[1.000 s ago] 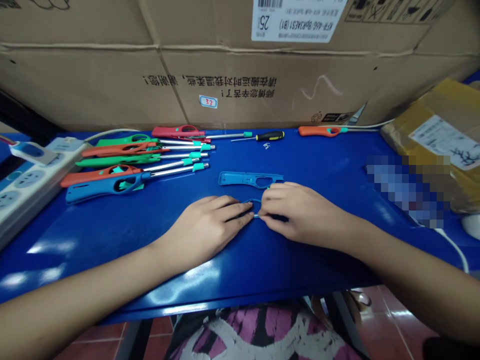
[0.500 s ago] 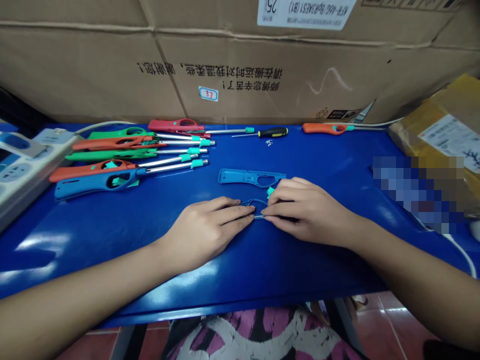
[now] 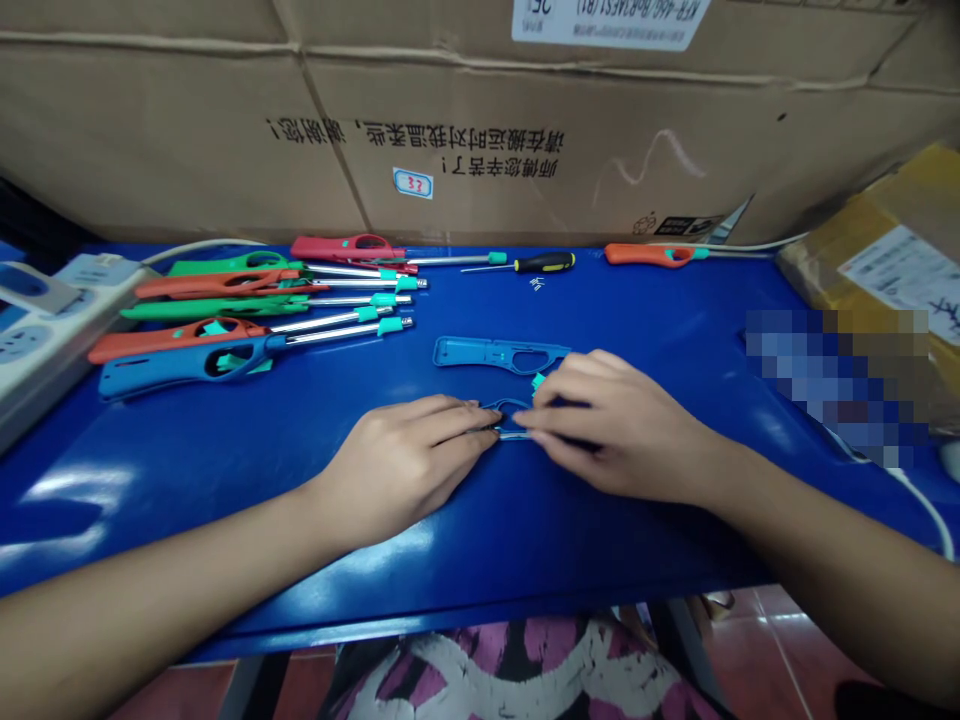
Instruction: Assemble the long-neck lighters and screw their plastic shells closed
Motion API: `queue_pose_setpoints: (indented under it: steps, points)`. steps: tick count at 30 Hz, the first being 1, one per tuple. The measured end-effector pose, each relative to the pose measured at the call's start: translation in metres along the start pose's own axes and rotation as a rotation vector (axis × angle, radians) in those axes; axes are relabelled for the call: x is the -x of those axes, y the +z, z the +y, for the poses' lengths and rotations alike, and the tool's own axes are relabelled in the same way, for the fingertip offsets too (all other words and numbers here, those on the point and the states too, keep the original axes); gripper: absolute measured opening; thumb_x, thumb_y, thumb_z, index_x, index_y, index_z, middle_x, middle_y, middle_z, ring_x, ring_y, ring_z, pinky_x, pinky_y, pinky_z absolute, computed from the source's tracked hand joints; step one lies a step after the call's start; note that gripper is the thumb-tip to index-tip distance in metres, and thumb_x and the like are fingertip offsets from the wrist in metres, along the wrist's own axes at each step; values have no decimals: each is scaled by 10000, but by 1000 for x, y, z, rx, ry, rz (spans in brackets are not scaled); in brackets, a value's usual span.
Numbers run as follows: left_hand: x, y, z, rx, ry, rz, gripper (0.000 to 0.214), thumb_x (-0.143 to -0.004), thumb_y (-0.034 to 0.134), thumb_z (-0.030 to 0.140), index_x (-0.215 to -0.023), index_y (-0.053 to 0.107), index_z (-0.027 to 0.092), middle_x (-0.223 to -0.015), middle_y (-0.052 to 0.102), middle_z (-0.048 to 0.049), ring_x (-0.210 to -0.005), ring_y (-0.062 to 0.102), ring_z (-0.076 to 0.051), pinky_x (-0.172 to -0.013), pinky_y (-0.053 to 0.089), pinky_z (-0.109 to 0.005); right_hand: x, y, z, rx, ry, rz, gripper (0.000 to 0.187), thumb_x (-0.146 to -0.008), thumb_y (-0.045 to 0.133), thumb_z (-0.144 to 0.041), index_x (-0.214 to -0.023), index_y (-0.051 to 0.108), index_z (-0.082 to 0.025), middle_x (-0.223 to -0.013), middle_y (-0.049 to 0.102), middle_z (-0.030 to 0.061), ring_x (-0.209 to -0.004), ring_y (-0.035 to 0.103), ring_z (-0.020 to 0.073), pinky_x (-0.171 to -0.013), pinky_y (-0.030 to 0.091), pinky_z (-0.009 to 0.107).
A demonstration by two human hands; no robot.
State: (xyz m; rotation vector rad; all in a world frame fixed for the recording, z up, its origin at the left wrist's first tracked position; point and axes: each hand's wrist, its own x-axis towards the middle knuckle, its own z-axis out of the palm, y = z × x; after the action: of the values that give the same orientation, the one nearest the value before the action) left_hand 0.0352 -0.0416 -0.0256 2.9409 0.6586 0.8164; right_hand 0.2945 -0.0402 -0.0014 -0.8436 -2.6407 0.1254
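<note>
Both hands are at a blue lighter housing low on the table, mostly covered by my fingers. My left hand is closed on its left part, fingertips together near the trigger opening. From the right, my right hand pinches the other side, with its thumb and fingertips bunched; what exactly lies under them is hidden. A small teal piece shows beside the right index finger. Just beyond the hands lies a loose blue handle shell half, its hollow inside facing up and its right end behind my right hand.
Several long-necked lighters, including a blue one, lie at the left beside a white power strip. A screwdriver, small screws and an orange lighter lie along the back by a large cardboard box. A taped parcel stands right.
My left fingertips have drawn slightly left, and a little more of the housing's lower edge shows between the hands. The right fingers have shifted slightly. The whole view has moved a little.
</note>
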Motion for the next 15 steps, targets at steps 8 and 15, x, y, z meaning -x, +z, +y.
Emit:
queue_pose_setpoints:
  steps: [8, 15]
  points:
    - [1, 1, 0, 45, -53, 0, 167, -950, 624, 156, -1087, 720, 153, -1182, 749, -78, -986, 742, -218, -848, 644, -367, 3, -7, 27, -123, 437, 38, 98, -877, 657, -227, -963, 694, -197, -972, 667, 68, -876, 619, 211, -763, 498, 351]
    - [-1, 0, 1, 125, -125, 3, 204, -946, 636, 163, -1138, 707, 174, -1186, 744, -64, -1047, 729, -200, -905, 627, -344, 2, 2, 30, -243, 408, 0, 83, -883, 686, -253, -942, 707, -197, -1003, 642, 63, -921, 630, 197, -823, 514, 345]
